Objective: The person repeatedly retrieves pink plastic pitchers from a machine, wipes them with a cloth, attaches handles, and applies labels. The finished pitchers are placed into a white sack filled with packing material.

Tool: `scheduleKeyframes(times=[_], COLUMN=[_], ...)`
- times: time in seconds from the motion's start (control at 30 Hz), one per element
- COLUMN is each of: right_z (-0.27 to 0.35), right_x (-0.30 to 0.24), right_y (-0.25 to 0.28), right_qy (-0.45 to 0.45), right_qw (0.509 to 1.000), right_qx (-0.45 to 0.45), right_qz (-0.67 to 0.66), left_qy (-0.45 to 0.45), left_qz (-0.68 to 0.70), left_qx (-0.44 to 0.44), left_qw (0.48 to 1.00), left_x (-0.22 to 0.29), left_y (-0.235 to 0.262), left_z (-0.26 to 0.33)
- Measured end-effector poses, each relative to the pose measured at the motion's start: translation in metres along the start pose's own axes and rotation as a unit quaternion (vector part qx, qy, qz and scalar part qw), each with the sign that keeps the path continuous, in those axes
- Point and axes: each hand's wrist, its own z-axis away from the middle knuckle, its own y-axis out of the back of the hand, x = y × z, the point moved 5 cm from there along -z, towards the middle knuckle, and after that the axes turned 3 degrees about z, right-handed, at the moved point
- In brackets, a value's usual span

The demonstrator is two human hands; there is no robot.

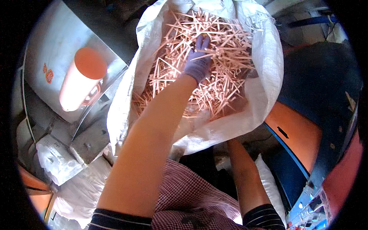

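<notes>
A big white woven sack (pixel 268 73) stands open in front of me, its rim folded outward. Loose, thin wooden sticks (pixel 226 51) fill it, pointing every which way. My left hand (pixel 198 61), in a greyish-purple knit glove, reaches into the middle of the heap. Its fingers are stretched away from me among the sticks, and a few sticks lie across them; no firm grip shows. My right forearm comes up from below and passes behind the sack's near side, which hides my right hand.
On a metal surface (pixel 57 34) at the left is an orange-pink handled jug (pixel 78 84). White bags (pixel 82 186) lie at the lower left. An orange panel (pixel 295 130) with a dark slot and blue edging stands at the right. A checked cloth (pixel 188 188) covers my lap.
</notes>
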Motion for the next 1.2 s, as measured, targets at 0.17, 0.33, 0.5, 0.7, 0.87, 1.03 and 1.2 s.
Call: scheduleKeyframes(times=[0.17,0.33,0.5,0.7,0.87,1.03,1.2], right_z=[0.018,0.105,0.232,0.385,0.471,0.509,0.571], right_x=[0.003,0.027,0.055,-0.001,-0.047,-0.101,-0.107], right_y=[0.027,0.088,0.128,0.162,0.192,0.235,0.253], right_qy=[-0.032,-0.141,-0.163,-0.274,-0.309,-0.324,-0.253], right_qw=[0.997,0.972,0.746,0.791,0.768,0.799,0.776], right_qx=[0.071,0.075,0.198,0.279,0.392,0.409,0.570], right_qz=[-0.024,-0.170,-0.614,-0.470,-0.401,-0.299,-0.093], left_qy=[0.004,0.049,-0.019,-0.046,-0.192,-0.063,0.011], left_qz=[-0.007,-0.014,0.085,0.307,-0.091,-0.123,-0.137], left_qx=[-0.033,-0.032,-0.081,0.001,0.319,0.085,0.171], left_qw=[0.999,0.998,0.993,0.951,0.924,0.987,0.976], left_x=[0.004,0.000,0.002,-0.074,-0.294,-0.407,-0.424], left_y=[0.004,-0.002,0.060,0.187,0.093,0.071,0.116], left_z=[-0.002,0.008,0.067,0.175,0.191,0.198,0.256])
